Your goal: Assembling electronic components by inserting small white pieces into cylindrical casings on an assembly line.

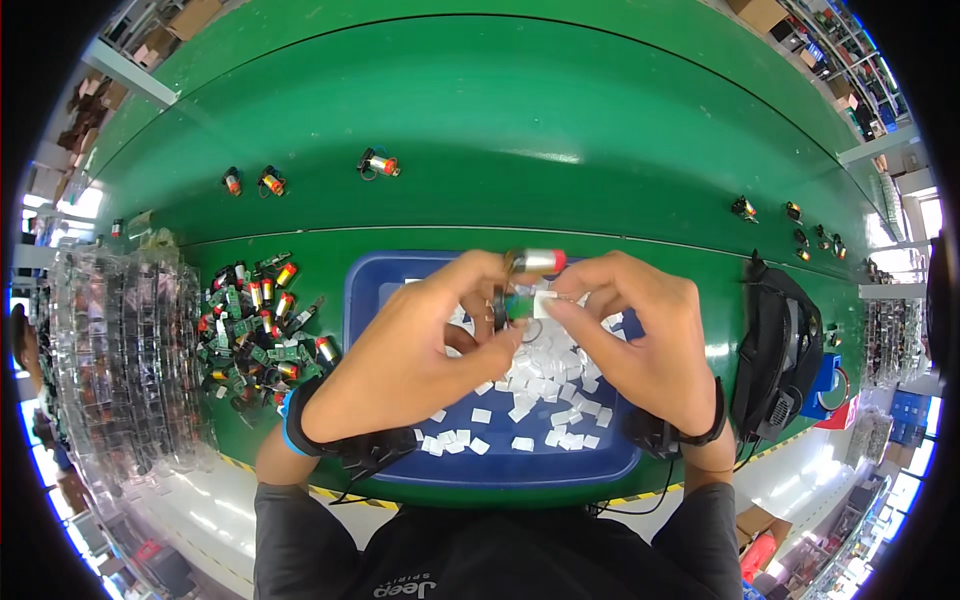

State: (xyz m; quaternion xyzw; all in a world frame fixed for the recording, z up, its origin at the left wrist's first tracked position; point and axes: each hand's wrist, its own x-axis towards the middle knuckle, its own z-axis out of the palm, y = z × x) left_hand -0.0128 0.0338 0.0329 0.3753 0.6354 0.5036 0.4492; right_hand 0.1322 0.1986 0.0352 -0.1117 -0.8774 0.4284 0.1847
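Observation:
Over the blue tray (500, 485), my left hand (400, 350) pinches a small electronic assembly (538, 262) with a silver cylinder, a red end, a black round part and a bit of green board. My right hand (655, 325) meets it from the other side, thumb and forefinger closed on a small white square pad (545, 304) against the assembly. Whether the pad touches the board is hard to make out. Many loose white pads (540, 385) lie scattered in the tray beneath both hands. Each wrist wears a black strapped device.
Left of the tray lies a heap of similar assemblies (265, 320) with green boards. Stacked clear plastic trays (125, 350) stand at the far left. On the right sits a black bag (775, 350), near a blue object (826, 385). A few assemblies (378, 163) rest on the far green surface.

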